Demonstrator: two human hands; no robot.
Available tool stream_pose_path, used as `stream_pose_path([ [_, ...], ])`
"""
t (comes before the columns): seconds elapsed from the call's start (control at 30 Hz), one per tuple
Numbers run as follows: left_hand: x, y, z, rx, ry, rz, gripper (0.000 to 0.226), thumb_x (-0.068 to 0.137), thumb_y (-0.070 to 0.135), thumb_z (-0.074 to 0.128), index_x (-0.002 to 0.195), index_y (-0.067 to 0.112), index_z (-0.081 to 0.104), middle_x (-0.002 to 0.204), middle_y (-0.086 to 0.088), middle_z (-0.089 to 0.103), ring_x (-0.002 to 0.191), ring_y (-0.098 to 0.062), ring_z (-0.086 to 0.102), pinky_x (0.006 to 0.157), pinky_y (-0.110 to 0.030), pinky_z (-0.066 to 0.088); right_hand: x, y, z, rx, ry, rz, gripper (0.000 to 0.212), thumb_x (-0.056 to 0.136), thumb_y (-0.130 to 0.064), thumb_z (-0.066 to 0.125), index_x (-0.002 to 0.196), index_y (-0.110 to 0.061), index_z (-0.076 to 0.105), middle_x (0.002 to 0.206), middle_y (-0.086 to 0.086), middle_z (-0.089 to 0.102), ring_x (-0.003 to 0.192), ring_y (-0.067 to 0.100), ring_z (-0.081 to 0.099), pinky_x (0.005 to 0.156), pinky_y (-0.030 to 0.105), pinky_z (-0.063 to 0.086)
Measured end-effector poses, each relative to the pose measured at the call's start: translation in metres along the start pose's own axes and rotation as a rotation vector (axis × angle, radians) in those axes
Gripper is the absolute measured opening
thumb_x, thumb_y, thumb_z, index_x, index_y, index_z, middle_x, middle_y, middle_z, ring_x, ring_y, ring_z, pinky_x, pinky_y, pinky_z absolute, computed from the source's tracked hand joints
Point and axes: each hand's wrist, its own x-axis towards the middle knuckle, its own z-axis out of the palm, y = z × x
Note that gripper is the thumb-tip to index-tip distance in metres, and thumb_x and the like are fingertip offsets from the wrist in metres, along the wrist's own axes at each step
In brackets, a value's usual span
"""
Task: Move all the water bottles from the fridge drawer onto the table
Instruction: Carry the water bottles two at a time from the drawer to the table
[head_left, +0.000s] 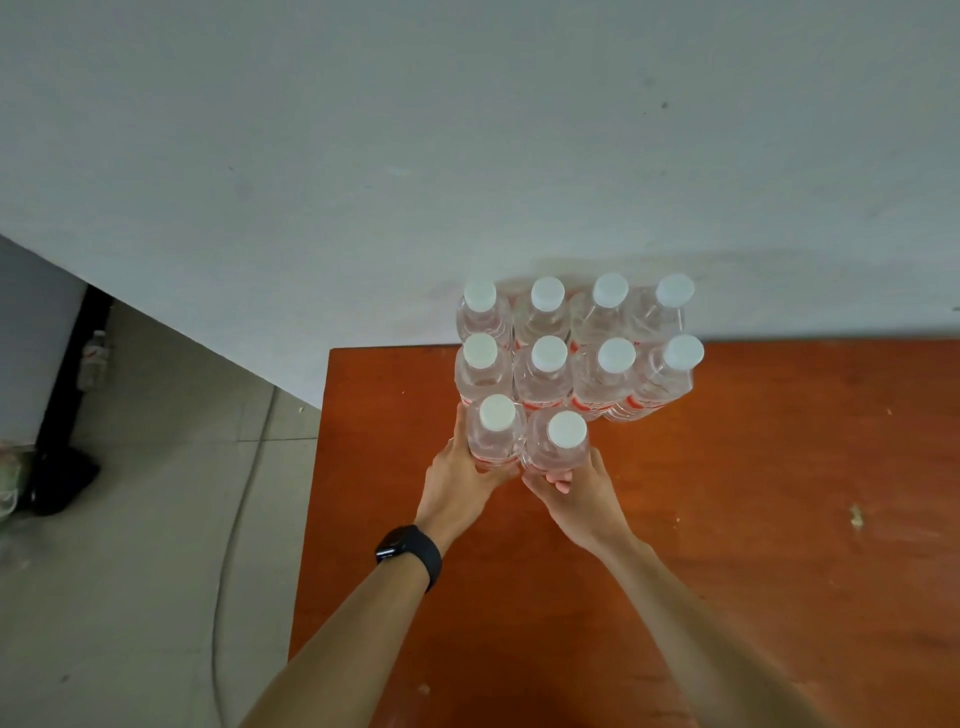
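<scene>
By the table's (727, 519) far-left corner, the left hand (465, 470) and right hand (579, 491) gripped the two front bottles (494, 434) mid-body; they were probably heavy, smooth, squeezable plastic.

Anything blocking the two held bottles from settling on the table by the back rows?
Nothing visible. The left hand grips the left bottle, the right hand the right bottle, beside the second row over bare table.

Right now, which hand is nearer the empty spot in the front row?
Right. The right hand grips the right front bottle, beside the gap on the table; the left hand grips the left front bottle, farther away.
</scene>
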Motion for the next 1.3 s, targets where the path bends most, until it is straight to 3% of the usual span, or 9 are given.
stream_pose_path([
  [0.07, 0.001, -0.003, 0.001, 0.029, 0.001, 0.014, 0.090, 0.079, 0.053, 0.079, 0.153, 0.031, 0.032, 0.133, 0.012, 0.063, 0.118, -0.010, 0.062, 0.099, -0.032, 0.054, 0.001, 0.000, -0.001, -0.004, -0.008, -0.001, 0.077, 0.087, -0.052, 0.069, 0.152, -0.033, 0.033, 0.149, -0.007, 0.036, 0.128, 0.002, 0.041, 0.107, 0.030, 0.045],
  [0.2, 0.003, -0.007, -0.006, 0.057, -0.001, 0.038, 0.079, 0.080, 0.054, 0.079, 0.146, 0.030, 0.043, 0.131, 0.013, 0.063, 0.120, -0.007, 0.059, 0.101, -0.029, 0.050, 0.005, -0.003, 0.000, -0.017, -0.021, -0.015, 0.076, 0.087, -0.052, 0.069, 0.151, -0.032, 0.033, 0.143, -0.011, 0.038, 0.117, -0.007, 0.034, 0.097, 0.015, 0.044],
  [0.53, 0.002, -0.010, -0.001, 0.068, 0.041, -0.006, 0.088, 0.078, 0.058, 0.077, 0.151, 0.035, 0.035, 0.142, 0.005, 0.055, 0.129, -0.020, 0.055, 0.104, -0.045, 0.051, 0.011, -0.005, 0.002, 0.039, -0.024, -0.001, 0.078, 0.086, -0.050, 0.072, 0.151, -0.036, 0.032, 0.148, -0.010, 0.040, 0.136, 0.006, 0.034, 0.111, 0.036, 0.040],
  [0.73, 0.000, -0.007, -0.002, 0.032, 0.012, -0.028, 0.087, 0.079, 0.053, 0.078, 0.151, 0.040, 0.031, 0.141, 0.008, 0.053, 0.129, -0.016, 0.051, 0.097, -0.030, 0.043, 0.011, -0.011, -0.007, 0.035, -0.057, 0.045, 0.064, 0.091, -0.024, 0.068, 0.149, -0.028, 0.041, 0.146, -0.004, 0.046, 0.139, 0.019, 0.039, 0.112, 0.041, 0.040],
  [0.87, -0.001, -0.007, -0.004, 0.050, -0.025, -0.049, 0.091, 0.073, 0.043, 0.084, 0.148, 0.040, 0.032, 0.136, 0.013, 0.055, 0.132, -0.018, 0.049, 0.100, -0.034, 0.045, 0.004, -0.017, -0.013, 0.029, -0.034, 0.114, 0.065, 0.097, -0.017, 0.059, 0.155, -0.032, 0.031, 0.152, -0.003, 0.045, 0.141, 0.025, 0.042, 0.111, 0.047, 0.043],
  [0.9, -0.003, -0.007, -0.006, 0.058, -0.036, -0.066, 0.096, 0.072, 0.039, 0.085, 0.149, 0.040, 0.028, 0.140, 0.011, 0.053, 0.133, -0.020, 0.048, 0.102, -0.038, 0.046, -0.001, -0.017, -0.014, 0.043, -0.016, 0.134, 0.065, 0.099, -0.020, 0.057, 0.156, -0.034, 0.028, 0.153, -0.004, 0.045, 0.139, 0.024, 0.046, 0.107, 0.045, 0.048],
  [0.97, -0.008, -0.006, -0.010, 0.081, -0.059, -0.100, 0.106, 0.074, 0.037, 0.084, 0.155, 0.040, 0.017, 0.151, 0.005, 0.045, 0.139, -0.025, 0.044, 0.108, -0.048, 0.045, -0.014, -0.017, -0.019, 0.081, 0.019, 0.179, 0.062, 0.101, -0.024, 0.055, 0.156, -0.032, 0.026, 0.151, -0.004, 0.048, 0.128, 0.017, 0.056, 0.081, 0.022, 0.056],
  [1.07, -0.020, -0.004, -0.016, 0.164, -0.118, -0.136, 0.106, 0.080, 0.038, 0.081, 0.159, 0.034, 0.010, 0.162, -0.004, 0.030, 0.145, -0.030, 0.037, 0.110, -0.048, 0.041, -0.040, -0.015, -0.030, 0.104, 0.043, 0.225, 0.060, 0.102, -0.023, 0.055, 0.156, -0.027, 0.028, 0.147, -0.004, 0.050, 0.118, 0.011, 0.058, 0.053, 0.012, 0.045],
  [1.3, -0.065, 0.017, -0.013, 0.446, -0.334, -0.163, 0.069, 0.095, 0.047, 0.063, 0.153, 0.025, 0.034, 0.155, -0.004, 0.043, 0.131, -0.022, 0.054, 0.103, -0.037, 0.051, -0.118, -0.002, -0.055, 0.119, 0.084, 0.208, 0.041, 0.101, -0.031, 0.055, 0.142, -0.027, 0.049, 0.140, -0.009, 0.056, 0.121, 0.007, 0.056, 0.075, 0.013, 0.044],
])
